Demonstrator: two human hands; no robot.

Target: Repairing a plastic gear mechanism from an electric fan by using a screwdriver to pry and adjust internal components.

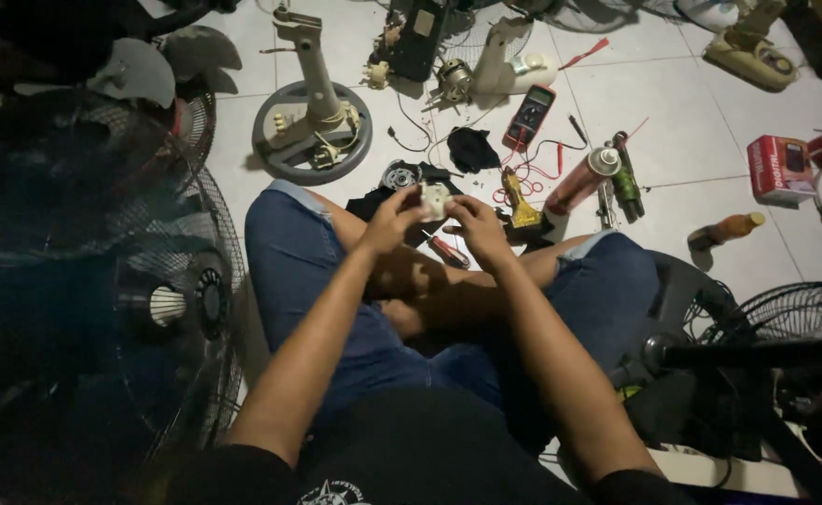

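A black shirt (411, 458) fills the bottom edge, closest to the lens, and two bare forearms run up from it over crossed legs in blue denim shorts (308, 271). The left hand (390, 223) and the right hand (475, 224) meet above the knees, and the fingers (409, 201) of both are closed around a small white plastic part (433, 199), held up between them off the floor; the left pinches its near side, the right its far side. Just below the right hand, a red-handled screwdriver (448, 251) lies on the white tiled floor (692, 150). Beyond the hands lie a black cloth (472, 150), a small round metal part (399, 175) and a yellowish tool (521, 208) beside red wire loops. Farther out sits a dark multimeter (529, 117) with its leads, and to its right a spray can (581, 180) and a green bottle (626, 180) lie side by side. A grey round fan base with its upright post (313, 117) stands at the upper left, a bare motor (455, 81) behind it. A red and white box (778, 168) and an orange bottle (729, 229) lie to the right. Dark wire fan grilles (102, 281) crowd the left side, and another fan (785, 355) stands at the lower right.
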